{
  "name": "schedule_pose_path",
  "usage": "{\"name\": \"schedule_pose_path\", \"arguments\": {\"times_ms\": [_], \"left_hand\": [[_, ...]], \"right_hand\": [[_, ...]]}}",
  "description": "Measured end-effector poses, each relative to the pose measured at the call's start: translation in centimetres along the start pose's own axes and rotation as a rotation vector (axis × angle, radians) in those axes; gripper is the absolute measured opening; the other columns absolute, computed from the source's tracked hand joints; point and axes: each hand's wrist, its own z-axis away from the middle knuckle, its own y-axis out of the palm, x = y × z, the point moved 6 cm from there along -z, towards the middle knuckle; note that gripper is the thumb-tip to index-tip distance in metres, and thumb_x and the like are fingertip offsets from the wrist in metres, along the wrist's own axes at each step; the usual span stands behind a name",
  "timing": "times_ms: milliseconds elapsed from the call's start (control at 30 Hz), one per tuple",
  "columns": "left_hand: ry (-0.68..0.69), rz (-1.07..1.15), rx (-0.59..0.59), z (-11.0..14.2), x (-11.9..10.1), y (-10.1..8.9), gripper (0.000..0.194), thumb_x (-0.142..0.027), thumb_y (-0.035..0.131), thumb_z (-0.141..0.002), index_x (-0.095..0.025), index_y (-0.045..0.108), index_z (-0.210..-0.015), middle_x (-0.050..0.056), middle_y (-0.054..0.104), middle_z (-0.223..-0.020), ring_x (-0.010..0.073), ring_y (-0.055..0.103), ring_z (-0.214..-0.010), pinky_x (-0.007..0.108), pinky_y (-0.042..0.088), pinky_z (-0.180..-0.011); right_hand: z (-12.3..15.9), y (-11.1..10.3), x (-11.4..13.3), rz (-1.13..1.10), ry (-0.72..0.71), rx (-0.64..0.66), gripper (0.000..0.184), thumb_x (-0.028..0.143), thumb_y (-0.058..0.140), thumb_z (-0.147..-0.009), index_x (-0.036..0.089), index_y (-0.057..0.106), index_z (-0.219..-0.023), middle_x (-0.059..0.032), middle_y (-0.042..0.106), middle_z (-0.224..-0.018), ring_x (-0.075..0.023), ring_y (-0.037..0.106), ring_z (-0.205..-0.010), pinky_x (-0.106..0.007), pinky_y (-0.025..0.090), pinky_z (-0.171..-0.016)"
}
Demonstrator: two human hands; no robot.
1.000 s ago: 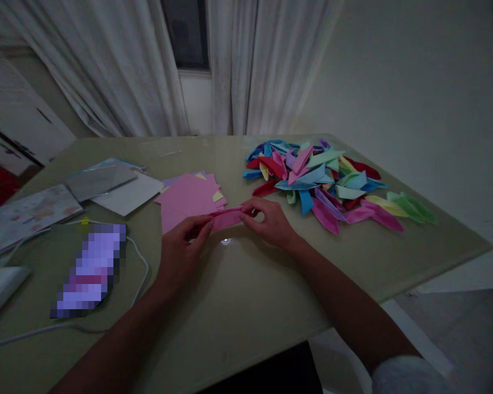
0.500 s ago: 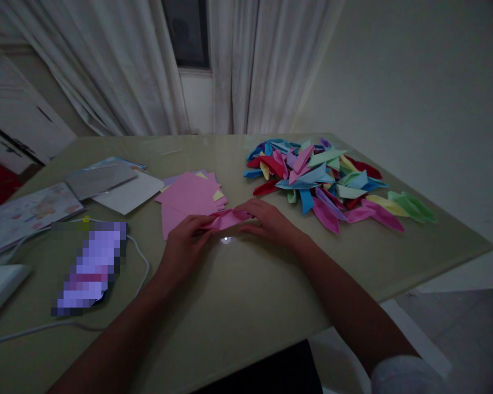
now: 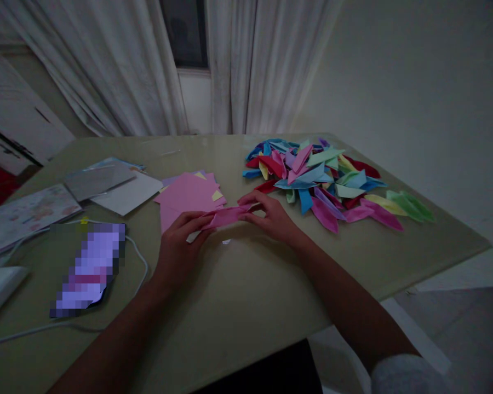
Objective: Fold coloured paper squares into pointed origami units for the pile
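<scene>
A folded piece of pink paper (image 3: 227,217) is held just above the table between my two hands. My left hand (image 3: 183,238) pinches its left end, with the thumb below and the fingers on top. At the other end, my right hand (image 3: 267,214) grips it between thumb and fingertips. Behind the left hand lies a stack of flat pink paper sheets (image 3: 187,194), with small yellow pieces showing at its edges. To the right is a heap of folded paper pieces (image 3: 312,175) in blue, red, pink, green, yellow and purple.
On the left lie a phone with a blurred screen (image 3: 88,268), a white cable (image 3: 142,257), a white device (image 3: 2,287) and a patterned booklet (image 3: 33,213). White sheets and clear sleeves (image 3: 127,191) sit behind them. The table's right edge (image 3: 435,272) slants toward me.
My right fingers have shifted on the paper's right end and spread slightly into a pinch. The pink paper now looks flatter and smoother. My left hand keeps its grip.
</scene>
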Motion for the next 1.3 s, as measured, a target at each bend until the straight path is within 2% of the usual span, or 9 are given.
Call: {"name": "schedule_pose_path", "arguments": {"times_ms": [133,267,400,633,800,933,1100,1200,1300], "left_hand": [[0.021,0.017,-0.024,0.0,-0.4,-0.2,0.020,-0.026,0.072,-0.100,-0.021,0.082,-0.116,0.008,0.079,-0.115,0.0222,0.076,-0.103,0.038,0.063,-0.093],[0.075,0.023,-0.038,0.0,-0.8,-0.2,0.018,-0.023,0.071,-0.100,-0.022,0.082,-0.114,0.007,0.078,-0.116,0.0216,0.076,-0.105,0.037,0.063,-0.094],[0.019,0.031,-0.055,0.1,-0.6,-0.3,0.017,-0.024,0.072,-0.099,-0.023,0.081,-0.114,0.006,0.078,-0.116,0.0214,0.076,-0.104,0.038,0.063,-0.095],[-0.117,0.080,-0.021,0.2,0.1,0.1,0.016,-0.029,0.070,-0.101,-0.021,0.080,-0.110,0.007,0.076,-0.115,0.0213,0.074,-0.103,0.038,0.064,-0.092],[-0.106,0.063,-0.043,0.1,0.2,-0.1,0.015,-0.029,0.070,-0.100,-0.023,0.081,-0.107,0.007,0.075,-0.114,0.0223,0.073,-0.104,0.038,0.063,-0.092],[-0.068,0.035,-0.053,0.1,0.0,-0.2,0.016,-0.026,0.069,-0.101,-0.022,0.082,-0.109,0.007,0.075,-0.114,0.0223,0.073,-0.105,0.039,0.061,-0.095],[-0.050,0.047,-0.051,0.1,-0.3,-0.1,0.014,-0.026,0.071,-0.101,-0.020,0.081,-0.109,0.007,0.075,-0.113,0.0214,0.073,-0.103,0.038,0.061,-0.094],[-0.043,0.045,-0.047,0.1,-0.4,-0.1,0.012,-0.025,0.071,-0.101,-0.020,0.081,-0.106,0.007,0.075,-0.111,0.0213,0.073,-0.102,0.037,0.061,-0.093],[-0.050,0.050,0.000,0.2,-0.4,0.3,0.013,-0.027,0.071,-0.100,-0.020,0.081,-0.107,0.007,0.075,-0.111,0.0219,0.074,-0.100,0.037,0.062,-0.089]], "right_hand": [[0.1,0.1,0.0,0.019,-0.010,-0.015,0.024,0.035,0.082,-0.093,0.021,0.072,-0.109,-0.0095,0.074,-0.122,-0.0240,0.073,-0.109,-0.038,0.063,-0.090],[0.2,0.5,0.1,0.074,-0.029,-0.016,0.023,0.034,0.081,-0.094,0.021,0.074,-0.110,-0.0093,0.076,-0.117,-0.0244,0.074,-0.107,-0.039,0.062,-0.090],[0.2,0.5,0.4,0.042,-0.045,-0.056,0.021,0.032,0.081,-0.094,0.021,0.074,-0.111,-0.0076,0.077,-0.114,-0.0220,0.075,-0.101,-0.036,0.063,-0.088],[0.2,0.4,0.2,0.019,0.014,-0.061,0.023,0.037,0.083,-0.092,0.021,0.071,-0.105,-0.0095,0.075,-0.122,-0.0222,0.075,-0.103,-0.035,0.065,-0.086],[0.2,0.7,-0.7,-0.070,0.125,-0.050,0.036,0.042,0.089,-0.085,0.020,0.071,-0.108,-0.0078,0.077,-0.110,-0.0218,0.077,-0.095,-0.036,0.065,-0.083],[0.2,0.8,-1.2,-0.105,0.177,-0.061,0.037,0.042,0.090,-0.083,0.019,0.072,-0.105,-0.0075,0.078,-0.105,-0.0209,0.077,-0.089,-0.035,0.064,-0.081],[-0.1,0.6,-0.5,-0.045,0.113,-0.033,0.021,0.038,0.080,-0.093,0.018,0.076,-0.092,-0.0090,0.079,-0.111,-0.0201,0.073,-0.095,-0.031,0.059,-0.080],[-0.2,0.6,-0.2,-0.005,0.095,0.009,0.023,0.035,0.069,-0.099,0.018,0.074,-0.084,-0.0082,0.077,-0.104,-0.0189,0.071,-0.094,-0.027,0.055,-0.076],[-0.1,0.6,-0.4,0.058,0.108,0.016,0.024,0.034,0.068,-0.099,0.018,0.072,-0.082,-0.0070,0.075,-0.099,-0.0179,0.068,-0.090,-0.025,0.052,-0.071]]}}
